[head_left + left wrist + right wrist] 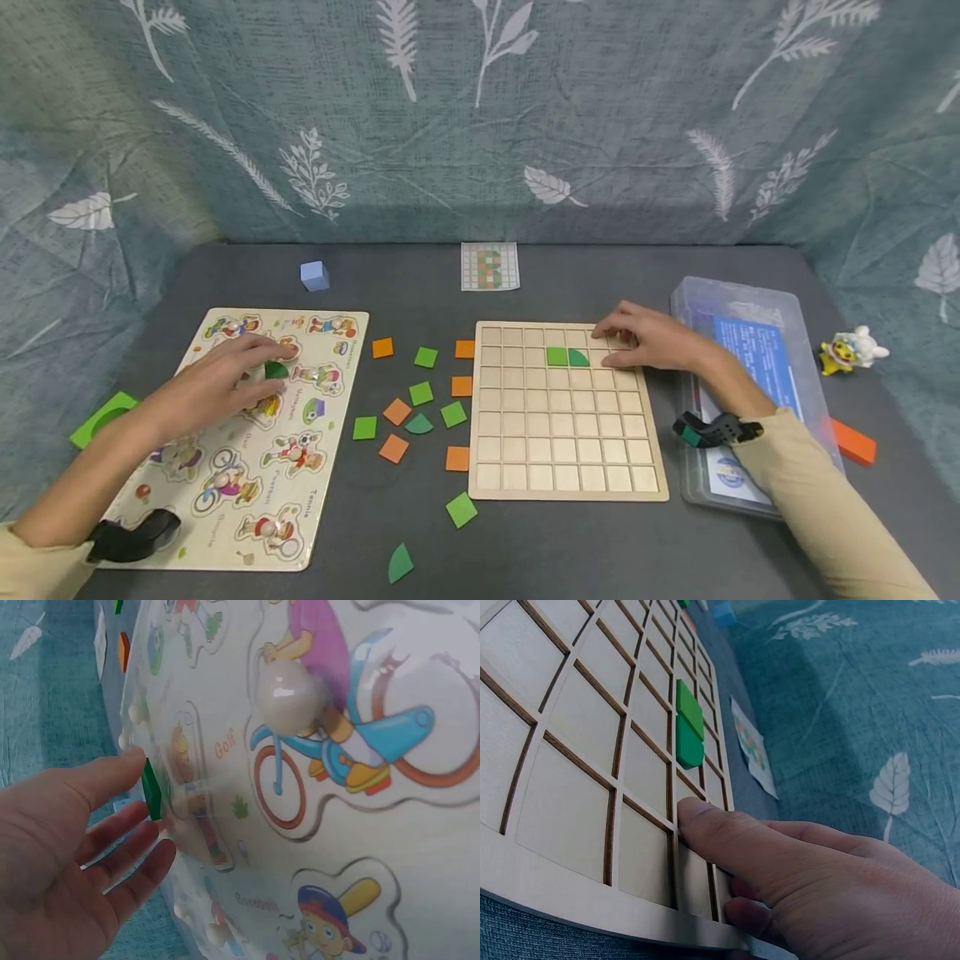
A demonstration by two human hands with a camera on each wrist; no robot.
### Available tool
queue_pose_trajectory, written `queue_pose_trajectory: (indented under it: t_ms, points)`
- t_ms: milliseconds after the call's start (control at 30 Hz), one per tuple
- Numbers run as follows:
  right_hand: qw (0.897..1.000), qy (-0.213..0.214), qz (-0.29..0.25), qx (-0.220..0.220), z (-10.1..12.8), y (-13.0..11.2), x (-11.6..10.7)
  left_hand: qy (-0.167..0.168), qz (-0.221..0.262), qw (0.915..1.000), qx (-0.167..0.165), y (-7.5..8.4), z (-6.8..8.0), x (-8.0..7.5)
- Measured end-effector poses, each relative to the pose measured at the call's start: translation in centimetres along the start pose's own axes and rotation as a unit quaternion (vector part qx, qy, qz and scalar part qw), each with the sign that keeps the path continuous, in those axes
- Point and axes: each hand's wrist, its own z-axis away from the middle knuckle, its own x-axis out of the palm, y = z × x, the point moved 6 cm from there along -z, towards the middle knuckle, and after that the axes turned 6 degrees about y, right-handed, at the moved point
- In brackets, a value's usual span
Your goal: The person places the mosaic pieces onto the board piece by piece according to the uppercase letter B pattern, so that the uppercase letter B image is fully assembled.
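The left hand [217, 385] rests on the cartoon sports peg puzzle board [315, 508], its fingers [127, 847] pinching a dark green quarter-round wooden tile [276, 369], which the left wrist view shows edge-on, thin and glossy, between thumb and fingertips. The right hand [648, 337] lies flat on the upper right corner of the pale wooden grid board [566, 467], fingers relaxed and extended, holding nothing. Two pieces sit in adjoining cells of the grid's second row: a light green square tile [557, 357] and a green quarter-round tile [578, 358], touching. Loose orange and green tiles [420, 393] lie on the dark grey tabletop [525, 550] between the boards.
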Motion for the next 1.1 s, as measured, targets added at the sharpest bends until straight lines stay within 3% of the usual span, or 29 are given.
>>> queue_pose_trajectory:
  t_ms: [567, 900, 1100]
  points:
    - [1.000, 0.001, -0.001, 0.005, -0.15, -0.39, 0.34, 0.013, -0.042, 0.9986, 0.030, 0.18, -0.04, -0.33]
    - [1.000, 0.009, 0.005, -0.006, -0.51, -0.51, -0.31, 0.010, -0.064, 0.9976, 0.026, 0.34, -0.26, -0.65]
    - [1.000, -0.004, 0.002, 0.000, -0.12, -0.25, -0.08, -0.012, -0.089, 0.9959, 0.009, 0.63, -0.27, -0.04]
